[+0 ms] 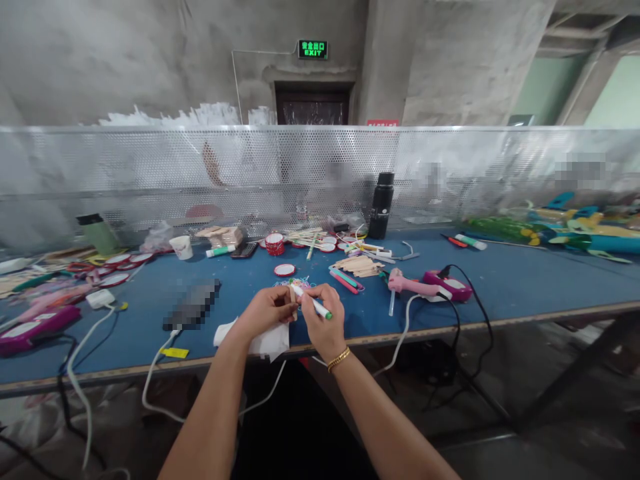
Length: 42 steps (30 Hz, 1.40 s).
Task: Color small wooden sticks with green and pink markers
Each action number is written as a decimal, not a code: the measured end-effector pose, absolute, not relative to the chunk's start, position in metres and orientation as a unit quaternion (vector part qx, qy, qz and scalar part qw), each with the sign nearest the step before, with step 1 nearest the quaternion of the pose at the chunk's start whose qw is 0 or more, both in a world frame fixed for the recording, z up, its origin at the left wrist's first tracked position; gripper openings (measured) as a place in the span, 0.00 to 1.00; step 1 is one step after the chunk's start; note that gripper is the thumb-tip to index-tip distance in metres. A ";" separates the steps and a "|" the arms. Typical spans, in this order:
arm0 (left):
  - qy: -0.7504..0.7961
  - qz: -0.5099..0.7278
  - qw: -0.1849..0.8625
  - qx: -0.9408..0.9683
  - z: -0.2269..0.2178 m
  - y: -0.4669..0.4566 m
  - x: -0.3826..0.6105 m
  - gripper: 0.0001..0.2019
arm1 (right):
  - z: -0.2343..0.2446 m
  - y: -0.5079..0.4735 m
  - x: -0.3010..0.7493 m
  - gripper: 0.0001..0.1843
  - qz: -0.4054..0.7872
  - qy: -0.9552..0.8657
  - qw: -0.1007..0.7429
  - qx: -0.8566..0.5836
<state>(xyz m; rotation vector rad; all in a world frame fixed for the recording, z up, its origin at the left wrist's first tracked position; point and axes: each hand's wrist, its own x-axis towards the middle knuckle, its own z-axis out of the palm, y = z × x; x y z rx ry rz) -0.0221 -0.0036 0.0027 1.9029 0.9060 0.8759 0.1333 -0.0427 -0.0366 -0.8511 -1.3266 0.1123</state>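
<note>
My left hand [264, 311] is closed, pinching a small wooden craft stick [294, 309] held upright between thumb and fingers. In my right hand [326, 327] sits a white marker [319, 307] with a green end, gripped like a pen. The marker's far tip meets or nearly meets the stick; I cannot tell which. Under my left wrist lies a crumpled white tissue [273, 341] at the table's front edge. Just beyond my fingers is a small heap of colourful strands [311, 283], partly hidden by the hands.
Wooden sticks [361, 265], coloured pens [346, 280] and a pink glue gun [413, 285] with cords lie to the right. A black bottle [382, 207] stands behind. On the left are a phone [193, 305] on a cable and a paper cup [181, 247]. Mesh panel [320, 160] borders the back.
</note>
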 end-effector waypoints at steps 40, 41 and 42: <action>0.356 0.355 0.438 0.745 0.001 0.000 -0.024 0.19 | -0.038 -0.040 0.134 0.08 0.031 -0.579 0.715 -0.390; 0.355 0.354 0.439 0.746 0.000 0.000 -0.024 0.19 | -0.038 -0.040 0.134 0.07 0.030 -0.576 0.718 -0.390; 0.354 0.353 0.440 0.746 0.000 0.001 -0.025 0.19 | -0.038 -0.040 0.134 0.07 0.029 -0.572 0.721 -0.390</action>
